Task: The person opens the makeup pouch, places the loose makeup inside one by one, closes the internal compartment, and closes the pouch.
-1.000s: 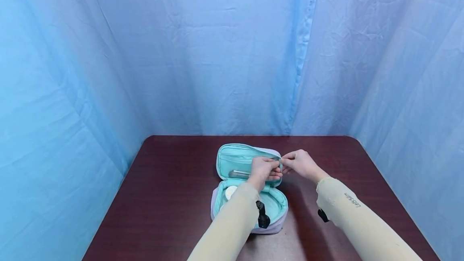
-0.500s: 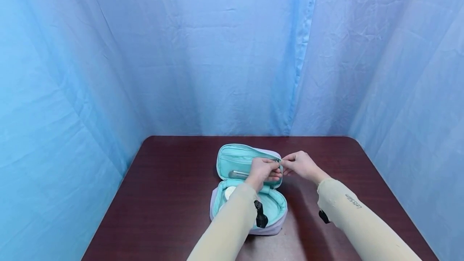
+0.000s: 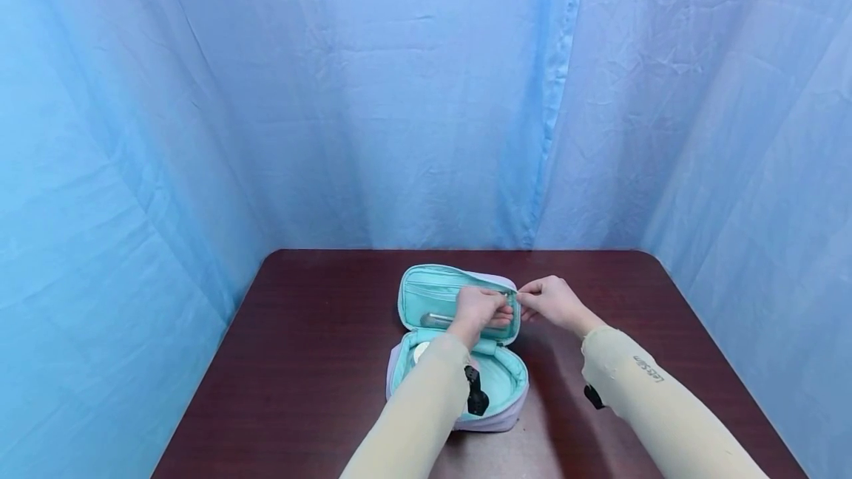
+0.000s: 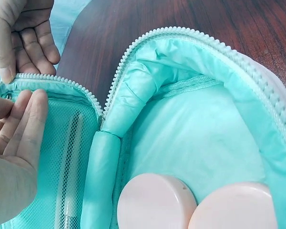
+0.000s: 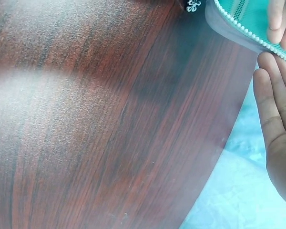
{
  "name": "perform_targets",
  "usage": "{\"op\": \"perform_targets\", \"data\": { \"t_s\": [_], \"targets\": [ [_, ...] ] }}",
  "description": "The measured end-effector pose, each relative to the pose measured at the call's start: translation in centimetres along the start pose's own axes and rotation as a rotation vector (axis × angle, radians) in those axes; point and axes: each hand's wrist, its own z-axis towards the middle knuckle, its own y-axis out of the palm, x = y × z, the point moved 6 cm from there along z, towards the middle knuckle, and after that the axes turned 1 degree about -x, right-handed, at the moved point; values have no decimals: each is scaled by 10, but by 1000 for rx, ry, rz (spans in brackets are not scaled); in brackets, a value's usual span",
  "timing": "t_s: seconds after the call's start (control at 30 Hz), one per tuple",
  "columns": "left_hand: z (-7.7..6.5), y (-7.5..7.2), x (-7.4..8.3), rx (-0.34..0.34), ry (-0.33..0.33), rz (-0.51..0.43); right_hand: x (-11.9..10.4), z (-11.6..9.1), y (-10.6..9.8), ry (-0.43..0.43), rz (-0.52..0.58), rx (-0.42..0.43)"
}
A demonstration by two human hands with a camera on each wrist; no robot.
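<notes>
A lilac zip case with a mint lining [image 3: 506,379] lies spread on the table, its lid [image 3: 416,298] folded back. At the lid's right end, my left hand [image 3: 478,309] pinches at the zipper of the inner mesh pocket [image 4: 55,124]; the pull is mostly hidden behind the fingers. My right hand [image 3: 554,303] grips the lid's toothed edge [image 4: 52,77] between thumb and fingers, at the corner. Behind the mesh lies a slim, pale stick-like item [image 4: 72,171]. Two round pale-pink lidded jars [image 4: 152,202] sit in the lower half.
The dark red wood-grain table [image 3: 319,361] extends on both sides of the case. Light blue curtains [image 3: 426,94] hang behind it and at both sides. A flower-shaped metal charm [image 5: 193,5] hangs at the case's outer side.
My left hand has shifted slightly left along the lid, and a small gap has opened between it and my right hand. My right hand stays at the lid's corner.
</notes>
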Motion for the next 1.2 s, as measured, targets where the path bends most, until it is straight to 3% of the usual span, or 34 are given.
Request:
{"op": "perform_targets", "data": {
  "t_s": [0.23,0.73,1.2],
  "targets": [
    [2,-7,1,6,18,22,-2,-1,0,17,-18,5],
    [2,-37,4,-27,13,59,1,0,-1,35,-29,11],
    [0,-63,8,-24,75,104,0,1,1,59,-18,8]
  ]
}}
